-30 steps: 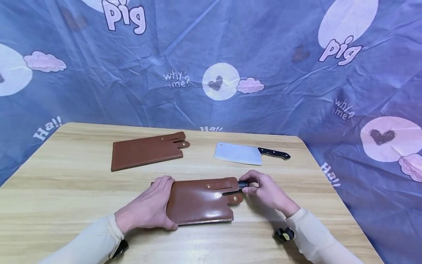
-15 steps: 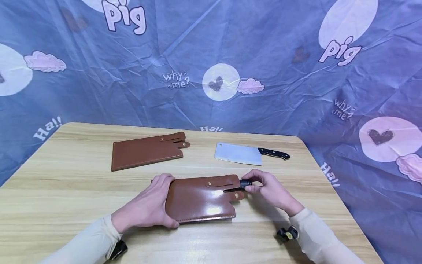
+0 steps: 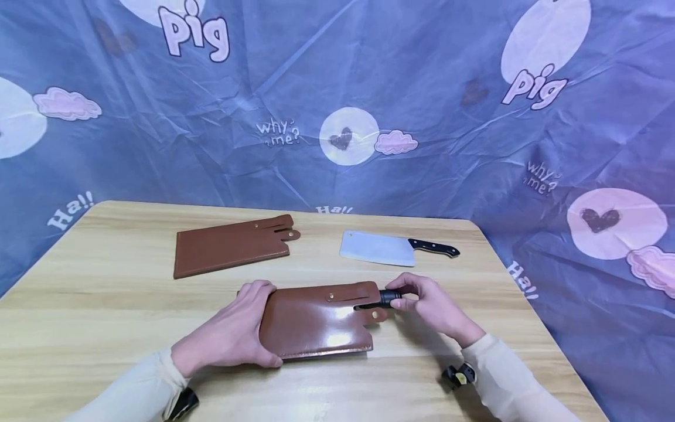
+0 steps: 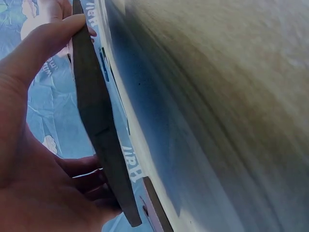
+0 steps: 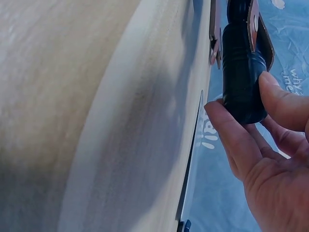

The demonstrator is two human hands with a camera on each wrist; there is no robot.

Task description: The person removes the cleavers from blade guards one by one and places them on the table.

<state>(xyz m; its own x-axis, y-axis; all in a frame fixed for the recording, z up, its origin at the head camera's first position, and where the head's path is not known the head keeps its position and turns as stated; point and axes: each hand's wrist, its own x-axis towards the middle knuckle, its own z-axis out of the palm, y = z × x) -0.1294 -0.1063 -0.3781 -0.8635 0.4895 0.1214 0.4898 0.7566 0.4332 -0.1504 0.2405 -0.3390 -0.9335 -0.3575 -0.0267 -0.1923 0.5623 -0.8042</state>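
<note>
Presently, a brown case (image 3: 313,322) is held near the front of the wooden counter (image 3: 132,305); its left end is spanned by the left grip (image 3: 227,334), the thumb being set at the near edge and the fingers at the far edge, so that the case is clasped between them; a gap between case and counter is shown in the left wrist view. A black handle (image 5: 243,72) is seen protruding from the slotted right end of the case; its outer end is pinched between thumb and fingers by the right grip (image 3: 435,305); whatever lies inside the case is hidden. A snap tab (image 3: 375,315) is noted projecting at the same end, just beside the handle. Farther back on the counter, a second case (image 3: 229,247), also brown, is laid flat to the left; a cleaver (image 3: 377,248) is laid to the right, well apart from it, with its haft pointed rightward; a blue printed cloth (image 3: 211,152) is hung behind.
</note>
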